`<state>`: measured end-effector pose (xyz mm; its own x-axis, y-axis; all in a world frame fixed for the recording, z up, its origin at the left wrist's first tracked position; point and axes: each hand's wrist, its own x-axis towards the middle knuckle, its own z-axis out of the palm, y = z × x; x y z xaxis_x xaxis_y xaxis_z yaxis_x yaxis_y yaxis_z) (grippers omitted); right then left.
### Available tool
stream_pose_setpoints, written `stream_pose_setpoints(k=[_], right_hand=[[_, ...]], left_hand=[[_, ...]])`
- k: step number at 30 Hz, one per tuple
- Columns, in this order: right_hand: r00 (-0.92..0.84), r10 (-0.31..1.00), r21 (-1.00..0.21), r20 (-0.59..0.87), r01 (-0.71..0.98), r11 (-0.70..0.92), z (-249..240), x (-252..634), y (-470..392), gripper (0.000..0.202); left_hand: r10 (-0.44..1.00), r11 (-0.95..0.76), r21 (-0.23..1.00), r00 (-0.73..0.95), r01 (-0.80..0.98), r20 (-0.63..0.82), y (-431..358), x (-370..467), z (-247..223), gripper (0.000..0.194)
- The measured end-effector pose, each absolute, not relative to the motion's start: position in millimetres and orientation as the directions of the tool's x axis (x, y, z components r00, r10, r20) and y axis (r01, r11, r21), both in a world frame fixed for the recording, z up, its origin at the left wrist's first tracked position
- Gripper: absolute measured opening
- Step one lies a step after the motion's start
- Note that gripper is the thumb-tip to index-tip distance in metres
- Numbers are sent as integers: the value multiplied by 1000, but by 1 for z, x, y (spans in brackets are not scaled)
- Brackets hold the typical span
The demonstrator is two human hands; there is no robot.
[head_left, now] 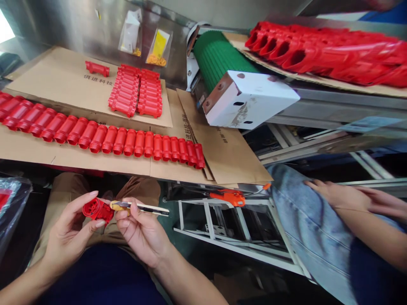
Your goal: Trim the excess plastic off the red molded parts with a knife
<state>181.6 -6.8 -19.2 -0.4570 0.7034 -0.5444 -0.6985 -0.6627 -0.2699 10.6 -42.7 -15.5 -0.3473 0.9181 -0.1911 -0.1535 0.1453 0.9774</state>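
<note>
My left hand (71, 228) grips a red plastic part (98, 210) above my lap, its round open end facing up toward me. In my right hand (144, 233) is a slim knife-like tool (149, 209) with a yellow piece at its left end, close beside the red part. Whether the tool touches the part is hard to tell. Beyond my hands, a long row of red tubes (110, 140) lies on cardboard (127, 163). Behind that row sit stacked red parts (136, 91) and a single red part (97, 68).
A green conveyor belt (222, 59) and its white bracket (251, 99) stand at centre right. Many red parts (333, 55) lie on cardboard at upper right. An orange-handled tool (229, 197) hangs by the table edge. Another person's hands (343, 197) rest near their knee at right.
</note>
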Motion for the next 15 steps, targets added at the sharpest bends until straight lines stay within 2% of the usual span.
stream_pose_setpoints(k=[6, 8, 10, 12, 13, 15], right_hand=[[-502, 674, -201, -543, -701, -684, -21, 175, -14, 38], [-521, 675, -212, -523, -687, -695, -22, 174, -17, 38], [-585, 678, -256, -444, -643, -722, -23, 177, -21, 38], [-701, 678, -390, -220, -574, -720, -22, 185, -22, 43], [-716, 690, -537, -104, -543, -645, -21, 191, -21, 49], [-629, 777, -835, 25, -440, -330, -19, 203, -16, 53]], left_hand=[[930, 138, 972, -312, -192, -194, -41, 10, -18, 44], [933, 145, 968, -297, -203, -202, -40, 9, -19, 44], [930, 167, 958, -284, -234, -232, -38, 7, -21, 47], [923, 208, 927, -252, -311, -292, -35, 5, -24, 50], [921, 227, 904, -223, -363, -321, -33, 3, -26, 51], [923, 252, 853, -151, -457, -353, -29, 0, -28, 49]])
